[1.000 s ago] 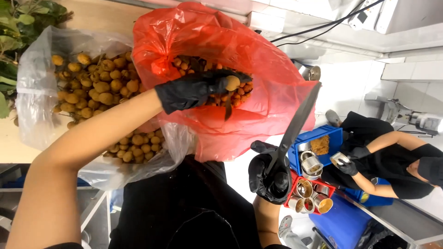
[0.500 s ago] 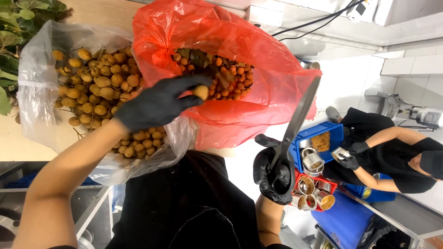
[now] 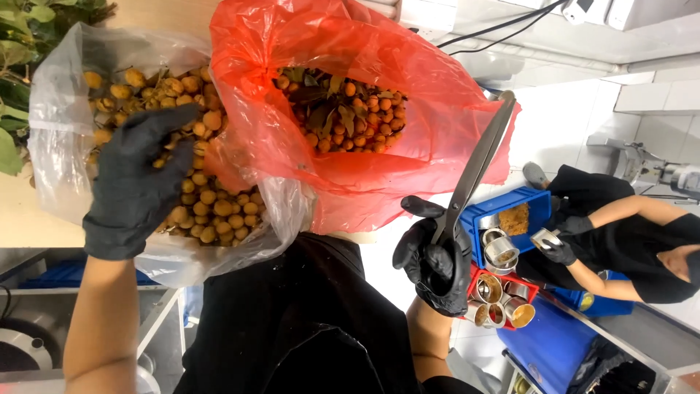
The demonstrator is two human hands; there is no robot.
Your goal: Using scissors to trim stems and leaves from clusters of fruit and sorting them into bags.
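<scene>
My left hand (image 3: 142, 179), in a black glove, hovers over the clear plastic bag (image 3: 62, 157) of small round tan fruits (image 3: 208, 201), fingers spread and holding nothing that I can see. My right hand (image 3: 436, 264), also gloved in black, grips the handles of long metal scissors (image 3: 477, 164) whose shut blades point up past the red plastic bag (image 3: 350, 51). The red bag holds more of the small fruits (image 3: 364, 120) still on stems with brown leaves.
Green leaves (image 3: 18, 44) lie at the far left on the wooden counter. At the right, another person in black (image 3: 642, 241) crouches with a metal tin over blue and red crates (image 3: 510, 219) of round tins. My black apron (image 3: 292, 328) fills the bottom centre.
My left hand moved from inside the red bag, carrying a fruit, leftward to the clear bag; its fingers are now spread and the fruit is gone from it. My right hand kept the scissors.
</scene>
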